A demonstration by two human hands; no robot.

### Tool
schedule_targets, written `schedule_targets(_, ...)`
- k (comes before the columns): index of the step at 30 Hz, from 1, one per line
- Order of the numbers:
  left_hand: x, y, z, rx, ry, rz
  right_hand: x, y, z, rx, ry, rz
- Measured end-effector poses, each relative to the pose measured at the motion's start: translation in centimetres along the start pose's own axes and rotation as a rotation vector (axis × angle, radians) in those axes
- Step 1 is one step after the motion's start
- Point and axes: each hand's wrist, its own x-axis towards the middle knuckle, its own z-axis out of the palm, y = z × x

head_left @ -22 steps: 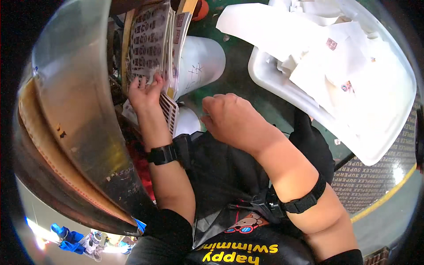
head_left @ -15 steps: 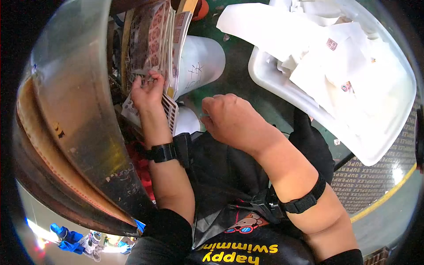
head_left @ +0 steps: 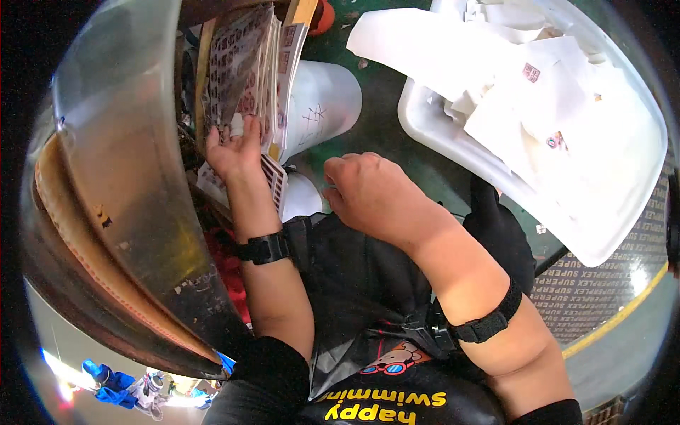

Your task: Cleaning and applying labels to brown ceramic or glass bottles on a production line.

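Drum (head_left: 120, 184) of bare metal curved down the left side, worn and stained, rim edged in orange. Beside it, upright against a wooden strip, stood sticker sheets (head_left: 244, 64) in a stack, printed with rows of small red and dark marks. Left hand (head_left: 232, 150) pressed against the lower part of that stack, fingers spread apart and flat on the paper, thumb toward the drum; no pinch on any sheet visible. Black band (head_left: 263, 248) circled the left wrist. Just right of the stack sat a white bucket (head_left: 319, 106) on its side, touching the sheets' edge, with a smaller white lid (head_left: 301, 197) below it. Right hand (head_left: 372, 195) hovered over the dark lap, near the lid, fingers curled together in a loose fist; something thin perhaps caught at the fingertips, but impossible to tell. Black strap (head_left: 489, 322) wrapped the right forearm. Further right, a white tub (head_left: 453, 142) rested on the green floor, heaped with peeled white backing paper (head_left: 538, 85), a few small stickers left on it. Well apart from both hands.
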Motion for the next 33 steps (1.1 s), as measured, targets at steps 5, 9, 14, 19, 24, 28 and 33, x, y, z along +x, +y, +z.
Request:
schedule_targets(5, 0.2, -0.1, -0.3, -0.121, 0.008, 0.040, -0.2, 0.0, 0.1, -0.006, -0.002, -0.023)
schedule_targets(9, 0.2, -0.6, 0.0, -0.136, 0.020, 0.106, -0.2, 0.1, 0.4, 0.003, -0.003, -0.011)
schedule_targets(14, 1.2, -0.4, 0.1, -0.209, -0.002, 0.066, -0.2, 0.0, 0.1, 0.012, -0.011, -0.031)
schedule_targets(19, 0.8, -0.8, 0.0, -0.222, 0.073, 0.103, -0.2, 0.1, 0.1, 0.001, -0.031, 0.004)
schedule_targets(24, 1.4, -0.2, -0.3, -0.255, 0.052, 0.114, -0.2, -0.1, 0.2, 0.015, -0.020, -0.006)
schedule_targets(28, 1.8, -0.4, -0.6, -0.282, 0.043, 0.119, -0.2, -0.2, 0.1, 0.020, -0.042, 0.006)
schedule_targets(33, 2.6, -0.8, -1.6, -0.308, 0.094, 0.105, -0.2, -0.1, 0.2, 0.018, -0.017, -0.023)
